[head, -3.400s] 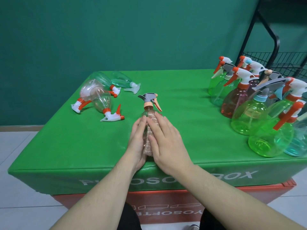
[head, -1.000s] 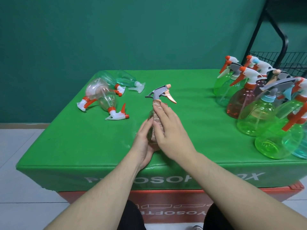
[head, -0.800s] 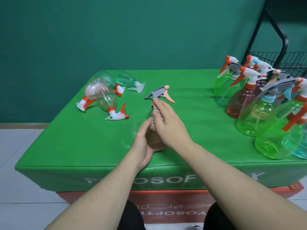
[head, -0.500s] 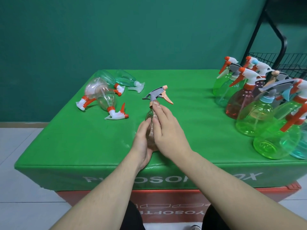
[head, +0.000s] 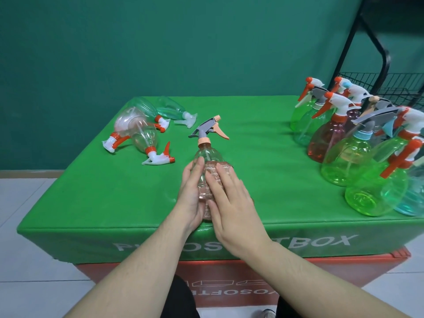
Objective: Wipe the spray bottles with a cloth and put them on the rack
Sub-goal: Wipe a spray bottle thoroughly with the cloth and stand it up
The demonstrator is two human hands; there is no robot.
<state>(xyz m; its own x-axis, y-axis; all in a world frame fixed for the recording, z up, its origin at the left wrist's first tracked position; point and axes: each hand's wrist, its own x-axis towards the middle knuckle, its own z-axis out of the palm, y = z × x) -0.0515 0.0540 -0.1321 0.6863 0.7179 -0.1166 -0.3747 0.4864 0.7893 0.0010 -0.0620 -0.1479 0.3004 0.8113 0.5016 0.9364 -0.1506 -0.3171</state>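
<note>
The clear bottle (head: 207, 166) stands upright near the front edge of the green table (head: 91, 193), its long axis vertical. Its grey spray head (head: 203, 129) sits on a peach collar, with the peach nozzle tip and trigger pointing right and away from me. My left hand (head: 191, 191) cups the left side of the body, fingers curved round it. My right hand (head: 229, 200) lies against the right and front of the body, fingers nearly straight, pressing a pinkish cloth (head: 212, 174) onto the plastic. The cloth shows between my fingers and above them.

To the left at the back, several clear bottles (head: 137, 127) lie on their sides in a loose cluster, their white-and-orange heads pointing mostly toward me and to the right. One of them (head: 171, 109) is pale green with a white head. On the right, a tight group of upright bottles (head: 348, 154) stands together, green, reddish and pale blue, touching or just beside one another.

The table cover carries white lettering on its front face, partly hidden by my forearms. An orange base (head: 344, 267) shows beneath it. Behind the right group stands a black wire rack (head: 380, 86). The wall (head: 160, 42) is dark teal; the floor (head: 23, 249) is pale tile.
</note>
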